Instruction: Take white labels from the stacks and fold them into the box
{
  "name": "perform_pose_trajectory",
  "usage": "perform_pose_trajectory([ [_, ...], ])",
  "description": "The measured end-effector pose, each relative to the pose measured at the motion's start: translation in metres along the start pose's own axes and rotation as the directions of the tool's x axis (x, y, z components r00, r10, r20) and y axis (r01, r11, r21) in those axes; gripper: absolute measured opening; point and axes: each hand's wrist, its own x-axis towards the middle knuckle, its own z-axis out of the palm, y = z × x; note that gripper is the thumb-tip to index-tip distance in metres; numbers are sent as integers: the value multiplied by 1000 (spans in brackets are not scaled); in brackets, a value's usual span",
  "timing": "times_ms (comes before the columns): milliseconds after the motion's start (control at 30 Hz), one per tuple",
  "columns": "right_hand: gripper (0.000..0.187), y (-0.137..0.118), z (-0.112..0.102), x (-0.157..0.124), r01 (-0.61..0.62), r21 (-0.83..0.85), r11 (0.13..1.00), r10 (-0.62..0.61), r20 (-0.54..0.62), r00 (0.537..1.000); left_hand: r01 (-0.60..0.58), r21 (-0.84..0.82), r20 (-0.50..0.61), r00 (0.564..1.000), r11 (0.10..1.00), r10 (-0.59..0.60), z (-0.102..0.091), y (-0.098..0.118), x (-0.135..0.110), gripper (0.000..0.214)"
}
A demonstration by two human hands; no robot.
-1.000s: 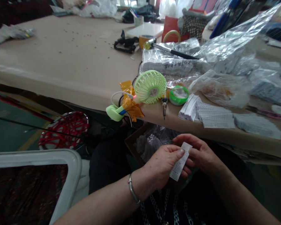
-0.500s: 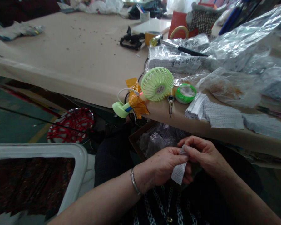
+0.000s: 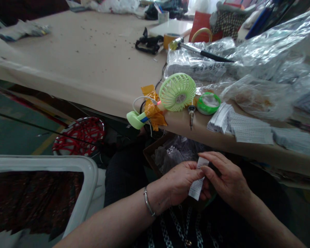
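Showing fine print, a slim white label (image 3: 195, 190) slants, pinched by the left fingers (image 3: 195, 174) and right fingers (image 3: 211, 175)

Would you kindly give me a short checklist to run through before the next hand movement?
1. Printed slip secure in the left hand: ok, under the thumb.
2. Right hand at the slip: ok, thumb touching its upper part.
3. Slip's wording correct: cannot tell, print too small.
4. Pointed tool turned away from the person: not ok, tip faces them.
5. Green fan fixed at the table edge: cannot tell, though tape wraps its handle.
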Motion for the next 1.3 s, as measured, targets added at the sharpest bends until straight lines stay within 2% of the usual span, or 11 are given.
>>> perform_pose_trajectory([
  [300,26,2,4,0,-10,14,1000,10,6,1000,-5,13,-26,1000,1000,5,-1,1,0,38],
  [367,27,3,5,1,-56,74,996,56,7,998,-17,-2,-24,1000,1000,17,-1,2,-1,37],
  [433,30,3,5,3,-163,178,970,161,28,987,-39,-9,-27,999,999,39,-2,3,-3,35],
  [500,29,3,6,5,-309,320,896,299,80,951,-71,0,-42,997,997,71,-2,4,-4,33],
  [567,22,4,8,9,-438,469,767,410,167,897,-110,22,-53,992,994,111,-3,4,-6,29],
  [633,18,6,11,13,-527,587,614,469,266,842,-146,42,-61,987,988,148,-4,4,-7,26],
  [733,19,8,16,17,-601,681,418,480,397,782,-178,73,-79,980,981,184,-5,5,-7,26],
  [800,19,7,19,20,-612,711,346,474,431,768,-185,100,-96,976,978,194,-6,5,-7,30],
  [1000,18,-1,23,33,-632,739,232,457,491,742,-228,185,-173,950,956,260,-8,13,-7,34],
  [1167,19,-6,25,45,-607,764,221,418,488,766,-271,242,-172,933,932,316,-10,21,-8,36],
  [1300,19,-3,26,54,-547,768,333,439,387,811,-325,361,-162,901,874,402,-14,30,-4,31],
])
